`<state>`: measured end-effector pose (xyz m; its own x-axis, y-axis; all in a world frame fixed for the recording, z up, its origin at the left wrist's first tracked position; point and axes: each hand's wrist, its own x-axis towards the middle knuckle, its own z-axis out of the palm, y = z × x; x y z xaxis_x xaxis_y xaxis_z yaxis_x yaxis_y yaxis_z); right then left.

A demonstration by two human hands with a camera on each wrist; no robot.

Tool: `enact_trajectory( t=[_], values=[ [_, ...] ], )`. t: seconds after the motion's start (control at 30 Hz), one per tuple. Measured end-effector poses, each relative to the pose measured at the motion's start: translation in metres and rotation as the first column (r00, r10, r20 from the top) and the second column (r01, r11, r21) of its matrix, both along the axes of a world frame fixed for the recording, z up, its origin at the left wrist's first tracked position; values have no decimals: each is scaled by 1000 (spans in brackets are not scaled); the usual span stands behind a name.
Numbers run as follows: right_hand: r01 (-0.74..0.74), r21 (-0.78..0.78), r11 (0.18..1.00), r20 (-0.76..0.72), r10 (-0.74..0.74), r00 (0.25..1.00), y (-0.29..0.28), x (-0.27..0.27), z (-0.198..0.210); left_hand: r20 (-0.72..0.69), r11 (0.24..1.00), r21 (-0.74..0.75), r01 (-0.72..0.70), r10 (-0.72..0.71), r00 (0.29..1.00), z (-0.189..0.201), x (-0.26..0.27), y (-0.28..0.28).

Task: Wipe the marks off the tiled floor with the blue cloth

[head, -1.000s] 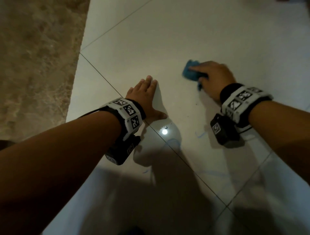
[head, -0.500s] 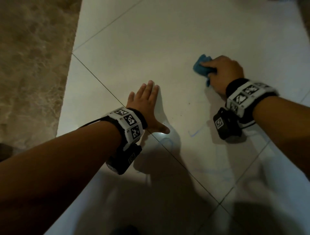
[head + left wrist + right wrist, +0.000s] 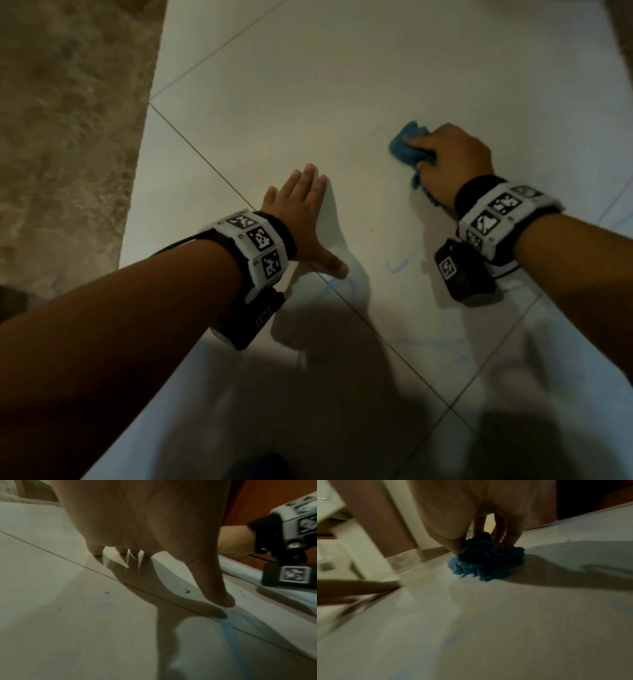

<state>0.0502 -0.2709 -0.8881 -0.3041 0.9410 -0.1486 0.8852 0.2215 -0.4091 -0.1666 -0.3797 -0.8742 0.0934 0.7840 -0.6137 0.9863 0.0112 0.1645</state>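
— Blue cloth [image 3: 407, 148] first: where does it sit?

— Right of centre in the upper half of the head view, bunched up on the pale tiled floor [image 3: 342, 85]. The right hand [image 3: 452, 161] grips it from above, fingers [image 3: 416, 139] curled over the wad and clamped on it. In the right wrist view the cloth [image 3: 486, 562] bulges out below the fingers [image 3: 511, 534] and touches the floor [image 3: 488, 628].

— And the left hand [image 3: 305, 219]?

— Flat on the floor near the middle of the head view, palm down. Its fingers [image 3: 308, 178] lie straight and close together, the thumb spread out to the right across a grout line [image 3: 191, 144]. It holds nothing. The left wrist view shows the thumb [image 3: 217, 588] pressed on the tile and the fingertips touching down farther off.

— Any marks showing?

— A blue squiggle [image 3: 399, 267] lies between the two wrists, below the cloth and apart from it. Fainter blue smears run under the left thumb [image 3: 346, 284] and toward the lower right of the frame. The left wrist view adds small blue specks [image 3: 187, 591] beside the thumb and a blue streak [image 3: 231, 635] lower right.

— What borders the tiles?

— A brown mottled surface [image 3: 68, 137] fills the left edge of the head view; I cannot tell what it is.
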Motion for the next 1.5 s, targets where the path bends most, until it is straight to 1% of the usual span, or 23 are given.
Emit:
enact_trajectory(
  t=[0.1, 0.17, 0.2, 0.23, 0.3, 0.37, 0.4, 0.47, 0.53, 0.6, 0.67, 0.73, 0.83, 0.9, 0.93, 1.0, 1.1, 1.17, 1.23, 1.33, 1.4, 1.43, 1.5],
  values=[
    [-167, 22, 986, -37, 167, 985, -46, -29, 1, -41, 998, 4, 69, -68, 997, -2, -3, -6],
    [-334, 22, 942, -23, 334, 942, -70, -41, 2, -61, 996, 7, 85, -84, 995, -2, -4, -8],
    [-373, 17, 928, -22, 373, 927, -71, -41, 3, -64, 996, 10, 91, -90, 994, -2, -4, -9],
    [-359, 9, 933, -42, 359, 932, -65, -39, 4, -61, 996, 15, 92, -91, 994, -3, -4, -9],
    [-205, -9, 979, -102, 203, 974, -41, -29, 2, -48, 996, 27, 83, -82, 996, -4, -6, -12],
    [-34, -7, 999, -88, 33, 996, -16, -16, 0, -44, 996, 33, 80, -79, 996, -5, -8, -14],
    [1, -12, 1000, -68, -2, 998, -11, -12, -1, -45, 996, 35, 83, -81, 996, -5, -9, -15],
    [-15, -38, 999, -65, 13, 998, -24, -18, 3, -44, 995, 43, 85, -83, 996, -5, -10, -17],
    [-168, -40, 985, -41, 166, 985, -58, -31, 6, -42, 995, 50, 81, -79, 996, -6, -11, -17],
    [-359, -33, 933, -13, 359, 933, -88, -41, 7, -47, 995, 52, 80, -78, 996, -8, -10, -17],
    [-416, -42, 908, -38, 415, 909, -85, -43, 10, -51, 995, 51, 82, -79, 996, -7, -10, -16],
    [-351, -16, 936, -57, 349, 935, -53, -37, 4, -40, 996, 46, 75, -73, 997, -6, -10, -17],
    [-142, 32, 989, -64, 144, 988, -7, -18, -3, -25, 997, 41, 63, -62, 998, -4, -10, -17],
    [-93, 41, 995, -29, 95, 995, -5, -14, -5, -20, 997, 41, 58, -57, 998, -4, -11, -17],
    [-117, 35, 992, -19, 118, 993, -14, -18, -3, -20, 998, 41, 55, -54, 998, -4, -10, -17],
    [-240, 26, 971, -22, 240, 970, -44, -31, 2, -29, 998, 41, 51, -50, 998, -5, -9, -16],
    [-496, 3, 869, 4, 496, 869, -89, -45, 8, -55, 998, 31, 56, -54, 997, -6, -7, -14],
    [-575, -28, 817, 17, 576, 817, -84, -40, 11, -54, 999, 14, 40, -39, 998, -5, -6, -12],
    [-503, -26, 864, -15, 503, 864, -54, -26, 5, -33, 1000, 9, -3, 3, 999, -2, -1, -10],
    [-195, 17, 981, -137, 196, 971, -4, 3, -2, -23, 999, 36, 25, -24, 999, 1, 12, -7],
    [-64, 36, 997, -119, 68, 991, 2, 12, -2, -21, 997, 49, 62, -61, 998, 0, 22, -2],
    [-70, 38, 997, -102, 73, 992, -6, 9, -2, -18, 997, 49, 66, -65, 998, -1, 27, 1],
    [-200, 67, 978, -72, 205, 976, -31, -3, 1, -22, 996, 46, 74, -73, 997, -3, 35, 9]
  ],
)
